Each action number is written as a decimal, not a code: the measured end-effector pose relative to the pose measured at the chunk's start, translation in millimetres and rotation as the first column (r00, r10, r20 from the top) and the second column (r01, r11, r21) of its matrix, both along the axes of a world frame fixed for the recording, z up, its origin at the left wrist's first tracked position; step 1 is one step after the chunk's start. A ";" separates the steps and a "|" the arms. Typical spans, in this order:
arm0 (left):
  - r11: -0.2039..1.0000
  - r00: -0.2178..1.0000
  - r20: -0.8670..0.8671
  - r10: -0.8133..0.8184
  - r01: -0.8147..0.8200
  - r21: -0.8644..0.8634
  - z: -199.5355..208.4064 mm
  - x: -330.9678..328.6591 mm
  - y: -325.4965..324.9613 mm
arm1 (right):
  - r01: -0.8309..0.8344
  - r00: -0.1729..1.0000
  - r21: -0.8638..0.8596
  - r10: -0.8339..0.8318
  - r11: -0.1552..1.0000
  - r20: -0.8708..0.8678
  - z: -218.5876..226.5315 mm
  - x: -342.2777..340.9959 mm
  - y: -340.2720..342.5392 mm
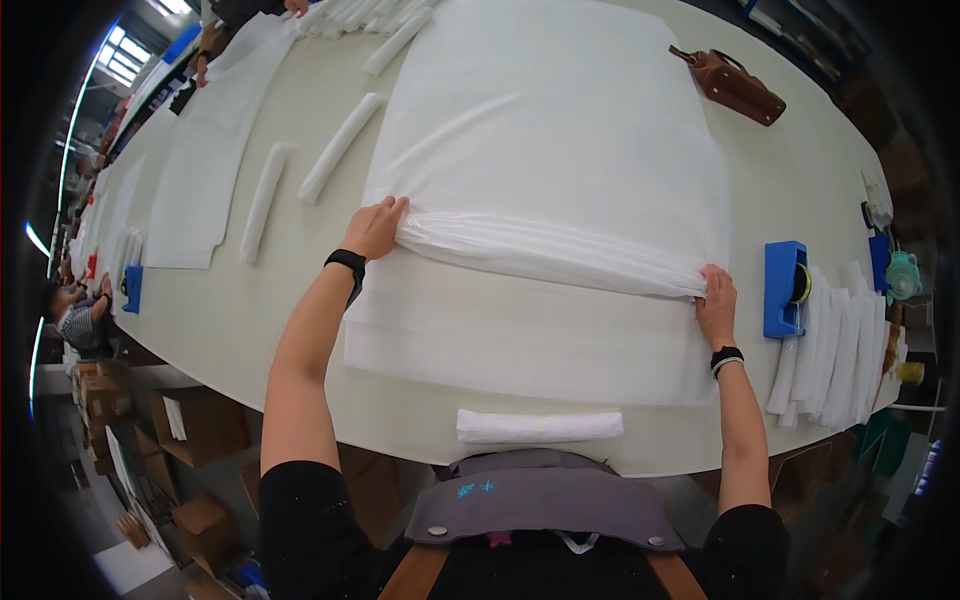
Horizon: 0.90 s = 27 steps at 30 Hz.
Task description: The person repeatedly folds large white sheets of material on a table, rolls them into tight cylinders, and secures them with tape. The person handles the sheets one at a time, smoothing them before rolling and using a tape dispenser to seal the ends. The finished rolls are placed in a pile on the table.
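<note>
A large stack of thin white sheets, its top one smooth and slightly translucent, lies across the table in front of me. One sheet is gathered into a long, creased band that runs between my hands, sloping slightly down to the right. My left hand is closed on the band's left end. At its right end, the fingers of my right hand pinch the bunched material. Both forearms reach forward, each with a black band at the wrist. Flat white sheet shows on the near side of the band.
A white roll lies by the near edge. More rolls are at left. On the right stand a blue tape dispenser and several white rolls; a brown leather bag lies farther back. Other people work at far left.
</note>
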<state>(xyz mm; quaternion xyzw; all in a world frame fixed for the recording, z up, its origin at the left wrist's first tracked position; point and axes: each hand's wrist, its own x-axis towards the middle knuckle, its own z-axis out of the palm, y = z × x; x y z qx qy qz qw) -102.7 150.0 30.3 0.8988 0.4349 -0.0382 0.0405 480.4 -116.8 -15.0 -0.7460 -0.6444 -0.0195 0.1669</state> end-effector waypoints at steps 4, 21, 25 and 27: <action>0.989 0.998 -0.068 0.019 -0.009 0.146 -10.3 -3.6 -7.7 | -0.046 0.990 -0.064 0.054 0.997 0.133 16.1 -3.1 -8.6; 0.338 0.835 0.086 0.544 -0.124 -0.933 -4.5 -63.7 -43.7 | -0.138 0.769 -0.670 -0.347 0.730 -0.537 50.5 50.2 -32.1; 0.435 0.859 -0.161 0.486 -0.398 -0.808 -6.2 -47.6 -37.2 | 0.089 0.974 -0.646 -0.200 0.758 -0.101 46.0 27.9 3.5; 0.453 0.861 -0.201 0.468 -0.429 -0.782 -7.6 -51.0 -40.7 | 0.144 0.990 -0.465 -0.126 0.874 0.068 48.3 -1.8 6.8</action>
